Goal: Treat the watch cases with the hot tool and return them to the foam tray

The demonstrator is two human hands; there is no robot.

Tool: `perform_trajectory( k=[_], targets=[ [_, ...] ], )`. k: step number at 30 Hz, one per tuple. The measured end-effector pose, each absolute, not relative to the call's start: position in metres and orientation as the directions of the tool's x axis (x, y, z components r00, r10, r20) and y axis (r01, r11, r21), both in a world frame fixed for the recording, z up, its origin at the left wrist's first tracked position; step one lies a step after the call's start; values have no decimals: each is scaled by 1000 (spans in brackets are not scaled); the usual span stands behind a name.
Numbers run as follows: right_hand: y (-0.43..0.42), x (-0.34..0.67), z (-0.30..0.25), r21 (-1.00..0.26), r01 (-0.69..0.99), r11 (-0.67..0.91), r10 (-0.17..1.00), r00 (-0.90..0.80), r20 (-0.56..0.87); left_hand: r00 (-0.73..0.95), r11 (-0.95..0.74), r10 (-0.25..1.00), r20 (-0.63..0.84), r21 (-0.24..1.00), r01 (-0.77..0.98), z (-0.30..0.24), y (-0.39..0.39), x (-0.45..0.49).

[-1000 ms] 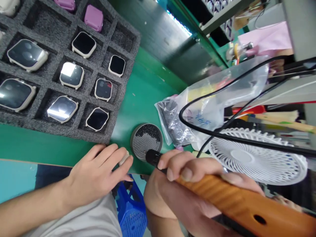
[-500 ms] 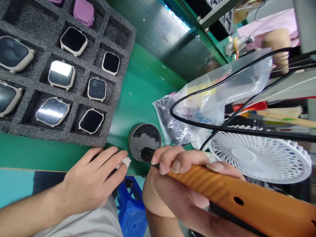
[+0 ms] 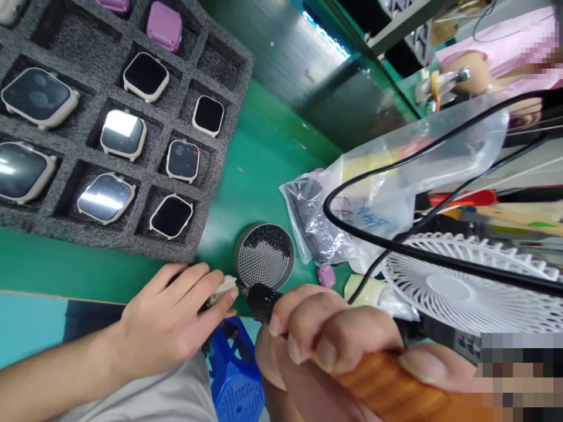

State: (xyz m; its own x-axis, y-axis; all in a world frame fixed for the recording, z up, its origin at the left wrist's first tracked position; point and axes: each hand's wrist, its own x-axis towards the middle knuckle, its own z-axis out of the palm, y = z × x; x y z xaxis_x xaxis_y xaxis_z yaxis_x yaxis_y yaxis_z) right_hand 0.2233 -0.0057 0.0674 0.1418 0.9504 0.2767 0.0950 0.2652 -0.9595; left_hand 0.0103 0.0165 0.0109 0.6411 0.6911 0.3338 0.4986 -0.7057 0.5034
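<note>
- Cream-white watch part [image 3: 224, 290] sits pinched in your left hand [image 3: 162, 322], just off the near edge of the green counter mat [image 3: 255, 176]; it is too small and too covered by your fingers to show more.
- Your left fingers and thumb close together, clamped on that part.
- Your right hand [image 3: 325, 346] wraps its fingers around an orange-handled tool [image 3: 387, 381], its black nose [image 3: 261, 303] pointing at the part. The thin tip ends just beside the part; you cannot tell whether they touch.
- Below your hands, past the mat's near edge, are your grey shorts [image 3: 153, 398] and a blue plastic stool [image 3: 235, 381].
- Just beyond the black nose, a round metal tin [image 3: 264, 256] of black and silver bristles stands on the mat, with a small pink piece [image 3: 326, 276] to its right.
- Toward the mat's far left corner lies a grey foam tray [image 3: 158, 126], its cells holding cream-framed watches [image 3: 123, 135] and pink watch cases [image 3: 164, 26].
- Along the right side are a clear plastic bag [image 3: 373, 205], a black cable [image 3: 396, 240] and a white desk fan [image 3: 448, 281].
- Farthest off, at the top right, shows a co-worker's pink sleeve [image 3: 484, 64].
</note>
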Motion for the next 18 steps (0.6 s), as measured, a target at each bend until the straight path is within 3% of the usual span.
perform_trajectory(
  k=[4, 9, 11, 16, 18],
  targets=[
    [-2, 232, 59, -965, -6, 262, 964, -33, 263, 640, -702, 695, 328, 503, 505, 11, 17, 11],
    [0, 222, 56, -926, -62, 372, 918, 172, 357, 637, -704, 694, 335, 500, 505, 11, 18, 11],
    [1, 222, 58, -925, -67, 373, 921, 151, 360, 635, -698, 700, 327, 504, 509, 12, 18, 12],
    [4, 225, 61, -976, -63, 210, 970, -113, 216, 624, -687, 708, 330, 523, 504, 12, 18, 12],
    [2, 220, 61, -982, -55, 181, 978, -97, 186, 617, -678, 716, 326, 537, 503, 11, 18, 12]
  ],
)
